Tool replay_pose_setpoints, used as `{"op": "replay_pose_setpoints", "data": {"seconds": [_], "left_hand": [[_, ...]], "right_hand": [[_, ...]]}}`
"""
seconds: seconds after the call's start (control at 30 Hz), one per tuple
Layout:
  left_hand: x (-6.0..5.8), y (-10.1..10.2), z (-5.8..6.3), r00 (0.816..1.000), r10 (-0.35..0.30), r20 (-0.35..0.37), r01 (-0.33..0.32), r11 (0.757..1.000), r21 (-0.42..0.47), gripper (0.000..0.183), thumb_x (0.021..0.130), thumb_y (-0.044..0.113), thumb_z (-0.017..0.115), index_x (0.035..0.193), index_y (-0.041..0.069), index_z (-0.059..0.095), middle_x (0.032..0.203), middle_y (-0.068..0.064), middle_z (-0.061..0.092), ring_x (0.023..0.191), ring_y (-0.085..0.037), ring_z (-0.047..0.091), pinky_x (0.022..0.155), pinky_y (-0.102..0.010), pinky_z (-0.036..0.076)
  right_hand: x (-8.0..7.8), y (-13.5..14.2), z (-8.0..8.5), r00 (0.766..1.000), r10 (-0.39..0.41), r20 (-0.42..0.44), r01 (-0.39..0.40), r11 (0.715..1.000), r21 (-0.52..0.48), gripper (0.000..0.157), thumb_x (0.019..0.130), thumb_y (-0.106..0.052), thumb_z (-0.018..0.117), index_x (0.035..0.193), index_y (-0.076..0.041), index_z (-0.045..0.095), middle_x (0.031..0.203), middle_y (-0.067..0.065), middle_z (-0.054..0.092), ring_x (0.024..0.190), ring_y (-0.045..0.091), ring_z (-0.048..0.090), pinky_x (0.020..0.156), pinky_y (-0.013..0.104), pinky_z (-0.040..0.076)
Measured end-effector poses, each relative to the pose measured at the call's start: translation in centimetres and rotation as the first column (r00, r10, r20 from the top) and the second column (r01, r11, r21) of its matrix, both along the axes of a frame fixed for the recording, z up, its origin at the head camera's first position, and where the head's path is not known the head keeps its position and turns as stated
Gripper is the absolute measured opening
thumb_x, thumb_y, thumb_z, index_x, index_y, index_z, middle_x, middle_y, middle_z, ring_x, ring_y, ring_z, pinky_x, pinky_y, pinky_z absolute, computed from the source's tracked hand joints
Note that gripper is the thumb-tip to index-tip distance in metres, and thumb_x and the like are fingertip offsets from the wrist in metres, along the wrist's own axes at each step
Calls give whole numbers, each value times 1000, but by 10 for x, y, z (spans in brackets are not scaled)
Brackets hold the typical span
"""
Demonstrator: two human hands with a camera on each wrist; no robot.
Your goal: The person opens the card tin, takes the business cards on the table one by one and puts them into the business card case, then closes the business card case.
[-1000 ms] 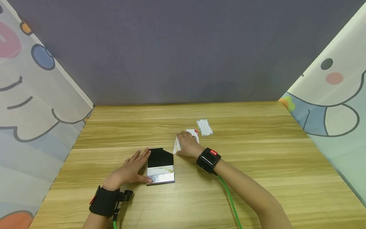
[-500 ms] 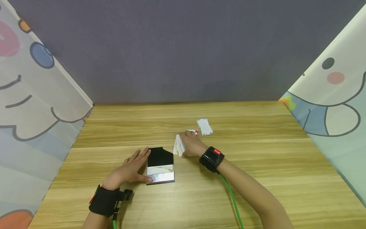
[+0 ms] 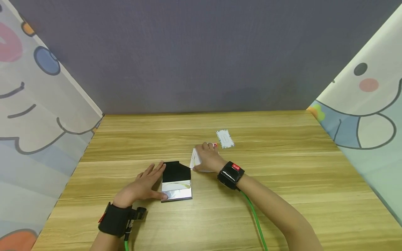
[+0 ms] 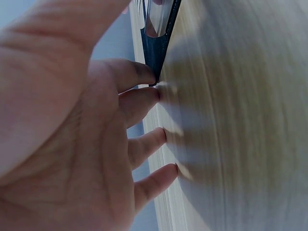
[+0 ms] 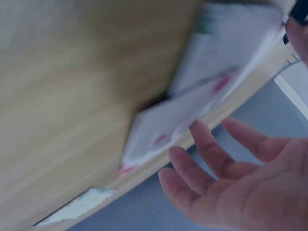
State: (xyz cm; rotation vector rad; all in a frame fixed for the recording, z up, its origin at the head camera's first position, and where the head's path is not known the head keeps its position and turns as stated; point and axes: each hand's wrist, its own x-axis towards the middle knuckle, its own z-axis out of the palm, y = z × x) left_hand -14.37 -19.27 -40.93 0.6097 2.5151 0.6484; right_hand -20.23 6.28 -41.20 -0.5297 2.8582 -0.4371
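Observation:
My left hand [image 3: 141, 188] lies spread beside an open card case [image 3: 176, 172] with a black flap and a silvery front. Its thumb rests on the silvery front, and a fingertip touches the flap's far left corner. White cards [image 3: 176, 185] show inside the case. In the left wrist view the fingertips meet the table by the case [image 4: 155, 50]. My right hand [image 3: 208, 158] arches over a loose pile of white cards [image 3: 193, 161], thumb at the near left corner. Seen from the right wrist, the fingertips stand at the edge of these overlapping cards [image 5: 178, 115], some with red marks.
A single white card [image 3: 224, 138] with a patterned border lies beyond the right hand. The wood-grain table [image 3: 276, 139] ends at a dark grey wall [image 3: 204, 59], with cartoon-printed sheets at both sides. A green cable [image 3: 255, 219] runs from the right wrist band.
My right hand shifted slightly right, then back left, its thumb returning to the pile's near left corner. The cards under it have moved a little. My left hand and the case stayed put.

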Motion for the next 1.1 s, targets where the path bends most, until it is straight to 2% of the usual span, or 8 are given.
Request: {"op": "replay_pose_setpoints", "data": {"seconds": [0.17,0.37,0.53,0.83,0.93,1.1], "left_hand": [[-1,0,-1,1000,5,4,-5,1000,-6,105,71,49,71,146,3,14,154,-16,7,137,-46,3,98,-72,9],[-1,1,1,1000,3,4,-3,1000,-5,105,71,49,71,146,3,14,153,-17,8,137,-46,3,99,-71,9],[-2,1,-1,1000,5,-4,-5,1000,-20,106,70,49,72,146,3,15,153,-16,9,138,-45,3,99,-71,10],[1,1,2,1000,1,11,-1,1000,5,104,71,47,72,146,2,15,153,-18,8,137,-47,4,98,-72,10],[1,1,3,1000,-1,7,1,1000,2,105,71,48,72,146,2,15,153,-18,8,137,-47,4,98,-72,10],[0,1,2,1000,-1,6,1,1000,6,104,71,48,72,146,2,15,153,-18,8,137,-47,3,97,-72,10]], "right_hand": [[-1,-1,-1,1000,-18,-18,18,1000,-14,73,72,-38,75,129,-4,45,122,17,48,118,36,40,100,54,32],[-4,2,1,999,15,49,-13,999,-44,86,63,-27,83,135,-6,40,135,16,42,127,36,34,104,56,26],[-3,1,3,998,16,56,-14,999,-30,90,59,-24,86,134,-7,40,134,17,42,126,36,34,104,57,25],[-1,-7,-3,999,-21,24,22,1000,-18,99,59,-41,84,137,-4,35,132,21,39,128,42,28,104,56,22],[-2,-9,-5,999,-44,27,45,997,-57,96,62,-36,83,138,-4,34,130,21,39,126,41,28,103,54,22],[-4,-9,-4,995,-84,46,90,987,-132,96,58,-28,86,136,-4,35,123,19,39,115,36,32,96,49,26]]}}
